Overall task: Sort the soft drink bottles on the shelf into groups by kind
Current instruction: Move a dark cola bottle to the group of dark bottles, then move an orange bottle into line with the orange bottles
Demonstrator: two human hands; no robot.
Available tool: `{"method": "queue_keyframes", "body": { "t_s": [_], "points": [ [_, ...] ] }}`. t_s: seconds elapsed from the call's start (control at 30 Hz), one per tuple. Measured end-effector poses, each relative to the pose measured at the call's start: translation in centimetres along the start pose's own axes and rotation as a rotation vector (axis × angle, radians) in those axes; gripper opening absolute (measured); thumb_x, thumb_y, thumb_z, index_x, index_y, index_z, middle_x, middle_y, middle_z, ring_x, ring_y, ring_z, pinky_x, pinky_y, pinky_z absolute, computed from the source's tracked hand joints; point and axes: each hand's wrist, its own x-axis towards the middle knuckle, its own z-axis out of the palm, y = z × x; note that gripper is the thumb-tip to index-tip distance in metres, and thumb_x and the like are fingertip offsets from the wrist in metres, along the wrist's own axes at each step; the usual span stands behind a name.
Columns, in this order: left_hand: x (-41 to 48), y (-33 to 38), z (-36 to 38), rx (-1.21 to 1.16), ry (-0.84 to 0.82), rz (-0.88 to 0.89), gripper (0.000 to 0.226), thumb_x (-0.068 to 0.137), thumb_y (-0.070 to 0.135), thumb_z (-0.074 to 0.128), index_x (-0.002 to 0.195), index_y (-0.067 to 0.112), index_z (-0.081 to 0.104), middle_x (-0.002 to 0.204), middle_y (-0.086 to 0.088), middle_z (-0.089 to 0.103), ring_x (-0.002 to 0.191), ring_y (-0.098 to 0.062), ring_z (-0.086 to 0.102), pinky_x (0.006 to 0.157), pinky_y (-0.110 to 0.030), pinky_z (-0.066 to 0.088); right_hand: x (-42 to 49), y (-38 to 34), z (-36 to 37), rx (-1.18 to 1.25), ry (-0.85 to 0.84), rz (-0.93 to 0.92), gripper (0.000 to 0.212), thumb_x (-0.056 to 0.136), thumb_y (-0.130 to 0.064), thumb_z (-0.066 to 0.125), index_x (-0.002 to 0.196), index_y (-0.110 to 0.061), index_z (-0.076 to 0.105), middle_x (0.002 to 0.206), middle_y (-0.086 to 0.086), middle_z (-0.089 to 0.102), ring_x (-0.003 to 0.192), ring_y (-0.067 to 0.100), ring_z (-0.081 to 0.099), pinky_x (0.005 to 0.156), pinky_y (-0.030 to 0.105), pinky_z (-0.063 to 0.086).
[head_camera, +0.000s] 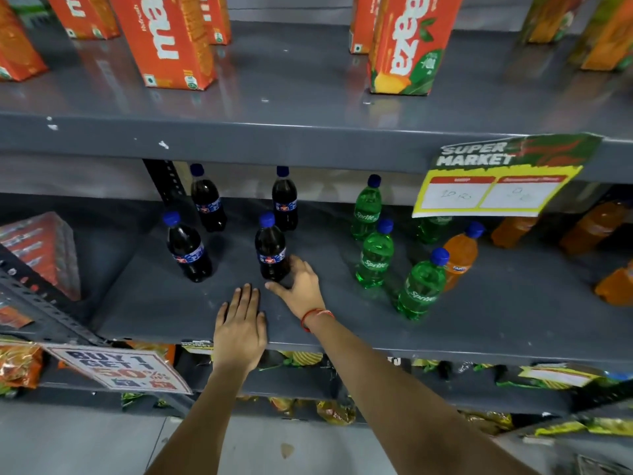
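Observation:
Several dark cola bottles with blue caps stand on the grey shelf (154, 303); the front right one (270, 248) has my right hand (301, 286) curled around its base, thumb and fingers touching it. My left hand (239, 323) lies flat and open on the shelf just in front, holding nothing. Another cola bottle (187, 248) stands to the left, with two more (207, 200) (284, 200) behind. Green Sprite bottles (375, 258) (423, 286) (367, 207) stand grouped to the right. An orange Fanta bottle (460, 255) stands behind the front Sprite, and more orange bottles (592, 228) sit farther right.
Orange juice cartons (407, 42) stand on the shelf above. A supermarket price tag (493, 186) hangs over part of the bottle shelf. A shrink-wrapped pack (44, 248) sits at the far left. A promotion sign (120, 368) and snack packets (20, 365) are below.

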Motion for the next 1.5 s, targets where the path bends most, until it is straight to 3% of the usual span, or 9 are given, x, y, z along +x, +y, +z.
{"method": "queue_keyframes", "body": {
  "t_s": [0.07, 0.2, 0.33, 0.53, 0.67, 0.77, 0.93, 1.1, 1.5],
  "points": [
    [0.0, -0.1, 0.2, 0.005, 0.010, 0.000, 0.065, 0.087, 0.035, 0.013, 0.137, 0.004, 0.039, 0.147, -0.015, 0.038, 0.137, -0.028, 0.031, 0.111, -0.047, 0.024, -1.9, 0.2, -1.6, 0.006, 0.013, -0.022, 0.059, 0.079, -0.022, 0.074, 0.128, -0.003, 0.048, 0.125, 0.018, 0.053, 0.118, 0.028, 0.051, 0.101, 0.036, 0.042],
    [0.2, 1.8, 0.3, -0.121, 0.088, -0.088, 0.056, 0.089, 0.030, 0.028, 0.132, -0.001, 0.045, 0.143, -0.021, 0.042, 0.134, -0.033, 0.035, 0.108, -0.053, 0.027, -6.5, 2.7, -6.8, -0.010, 0.111, -0.069, 0.035, 0.083, -0.023, 0.069, 0.114, -0.010, 0.060, 0.110, 0.011, 0.060, 0.102, 0.022, 0.059, 0.086, 0.042, 0.052],
    [-0.2, 8.5, 0.5, -0.304, 0.197, 0.051, 0.047, 0.091, 0.026, 0.037, 0.122, -0.005, 0.053, 0.133, -0.025, 0.052, 0.125, -0.036, 0.047, 0.101, -0.054, 0.039, -11.1, 6.8, -12.6, -0.059, 0.259, -0.006, 0.023, 0.082, -0.021, 0.070, 0.103, -0.012, 0.065, 0.104, 0.008, 0.064, 0.099, 0.024, 0.061, 0.083, 0.045, 0.054],
    [-1.5, 18.0, 3.1, -0.352, 0.080, 0.254, 0.050, 0.093, 0.031, 0.033, 0.125, -0.001, 0.053, 0.135, -0.019, 0.052, 0.128, -0.030, 0.045, 0.105, -0.047, 0.037, -14.0, 11.8, -19.8, -0.156, 0.487, 0.140, 0.015, 0.083, -0.012, 0.067, 0.097, -0.008, 0.063, 0.093, 0.011, 0.061, 0.088, 0.030, 0.060, 0.075, 0.051, 0.053],
    [-2.6, 20.2, 5.3, -0.144, -0.034, 0.312, 0.055, 0.092, 0.035, 0.027, 0.129, 0.001, 0.050, 0.138, -0.016, 0.049, 0.131, -0.027, 0.042, 0.107, -0.045, 0.035, -11.6, 13.0, -23.5, -0.138, 0.604, 0.197, 0.030, 0.080, -0.010, 0.070, 0.106, -0.002, 0.059, 0.105, 0.019, 0.060, 0.098, 0.037, 0.057, 0.086, 0.046, 0.050],
    [-2.6, 20.2, 5.8, -0.039, -0.054, 0.340, 0.058, 0.092, 0.038, 0.025, 0.130, 0.001, 0.049, 0.139, -0.015, 0.048, 0.131, -0.027, 0.042, 0.106, -0.044, 0.037, -8.8, 12.9, -25.1, -0.128, 0.515, 0.244, 0.060, 0.075, -0.019, 0.077, 0.125, 0.000, 0.050, 0.120, 0.020, 0.053, 0.114, 0.036, 0.050, 0.094, 0.031, 0.037],
    [-2.4, 20.5, 5.7, -0.025, -0.064, 0.342, 0.058, 0.092, 0.038, 0.025, 0.130, 0.000, 0.048, 0.139, -0.016, 0.049, 0.131, -0.027, 0.042, 0.106, -0.044, 0.037, -5.4, 12.9, -24.8, -0.076, 0.430, 0.279, 0.085, 0.072, -0.027, 0.080, 0.137, 0.002, 0.034, 0.136, 0.023, 0.045, 0.130, 0.035, 0.039, 0.104, 0.036, 0.032],
    [-2.8, 20.7, 5.3, -0.021, -0.088, 0.321, 0.059, 0.093, 0.037, 0.022, 0.134, 0.001, 0.043, 0.143, -0.015, 0.044, 0.135, -0.026, 0.036, 0.109, -0.044, 0.032, -4.4, 13.3, -23.9, -0.054, 0.404, 0.322, 0.049, 0.073, -0.028, 0.078, 0.105, 0.000, 0.055, 0.109, 0.023, 0.062, 0.104, 0.038, 0.057, 0.083, 0.038, 0.045],
    [-3.1, 20.8, 5.1, -0.002, -0.099, 0.307, 0.065, 0.091, 0.041, 0.015, 0.138, 0.002, 0.038, 0.146, -0.014, 0.040, 0.137, -0.026, 0.033, 0.111, -0.044, 0.027, -4.6, 13.3, -25.3, -0.077, 0.438, 0.206, 0.040, 0.068, -0.031, 0.081, 0.092, -0.006, 0.059, 0.097, 0.017, 0.066, 0.092, 0.033, 0.061, 0.075, 0.034, 0.046]
  ]
}}
